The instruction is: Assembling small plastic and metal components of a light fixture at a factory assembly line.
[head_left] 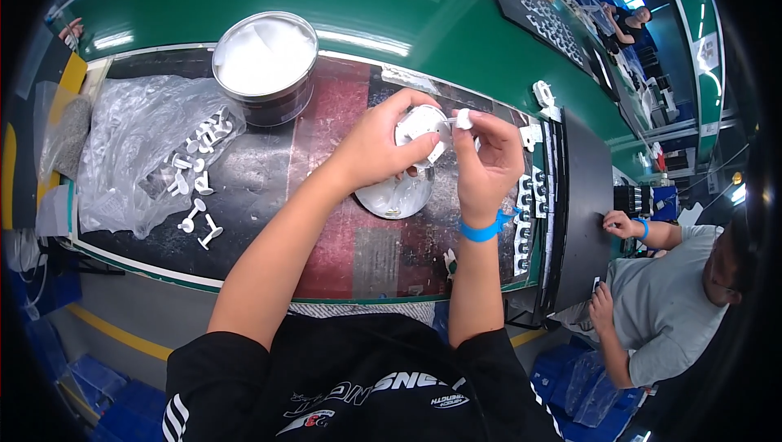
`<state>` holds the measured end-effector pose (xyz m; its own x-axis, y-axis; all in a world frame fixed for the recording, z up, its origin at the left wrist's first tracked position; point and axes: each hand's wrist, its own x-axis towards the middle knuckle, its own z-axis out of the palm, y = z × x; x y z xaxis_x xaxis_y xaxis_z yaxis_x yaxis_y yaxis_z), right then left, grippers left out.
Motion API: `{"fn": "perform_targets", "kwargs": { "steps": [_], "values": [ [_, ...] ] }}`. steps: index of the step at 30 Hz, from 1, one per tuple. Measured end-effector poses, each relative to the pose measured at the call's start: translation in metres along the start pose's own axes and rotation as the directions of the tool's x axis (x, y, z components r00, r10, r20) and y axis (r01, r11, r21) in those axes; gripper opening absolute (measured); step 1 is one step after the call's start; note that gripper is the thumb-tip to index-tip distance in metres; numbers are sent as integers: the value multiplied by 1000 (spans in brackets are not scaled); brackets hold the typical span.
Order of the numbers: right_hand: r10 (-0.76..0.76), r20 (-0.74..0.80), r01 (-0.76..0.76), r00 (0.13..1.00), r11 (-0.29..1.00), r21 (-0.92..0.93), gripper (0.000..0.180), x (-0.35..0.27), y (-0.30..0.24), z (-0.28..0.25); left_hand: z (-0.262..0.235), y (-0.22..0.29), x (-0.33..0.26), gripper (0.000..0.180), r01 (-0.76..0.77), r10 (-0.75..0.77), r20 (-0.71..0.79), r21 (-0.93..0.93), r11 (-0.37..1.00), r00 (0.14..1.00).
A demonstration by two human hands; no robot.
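Observation:
My left hand [379,145] is closed round a white round plastic part [421,126] with small holes in its face, held above the table. In my right hand [489,153], thumb and fingers pinch a small white piece [463,119]. A thin stem sticks out from this piece toward the round part's edge; whether they touch I cannot tell. Below my hands sits a shallow round dish [393,202] with something whitish and glossy in it, partly covered by my left hand.
A dark bucket [273,104] of white material stands behind at left. Left of it, a clear plastic bag [134,149] spills white stemmed parts [195,173]. At right, small dark-and-white parts [524,218] line up beside a black conveyor [580,206]. A co-worker [676,295] sits beyond.

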<state>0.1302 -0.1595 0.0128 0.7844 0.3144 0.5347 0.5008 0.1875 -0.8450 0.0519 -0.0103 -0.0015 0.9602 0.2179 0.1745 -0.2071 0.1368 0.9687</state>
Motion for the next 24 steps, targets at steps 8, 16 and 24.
{"fn": "perform_targets", "kwargs": {
  "steps": [8,16,24],
  "values": [
    [-128,212,155,969,981,-113,25,9,7,-10,0,-1,0,46,-43,44,12,-52,998,999],
    [-18,162,38,987,992,-124,23,13,33,-33,-12,-10,10,47,39,-87,-99,-413,910,991],
    [-31,76,54,997,948,-315,22,11,21,-39,-30,-31,70,50,210,-283,-353,-233,950,891]
  ]
}}
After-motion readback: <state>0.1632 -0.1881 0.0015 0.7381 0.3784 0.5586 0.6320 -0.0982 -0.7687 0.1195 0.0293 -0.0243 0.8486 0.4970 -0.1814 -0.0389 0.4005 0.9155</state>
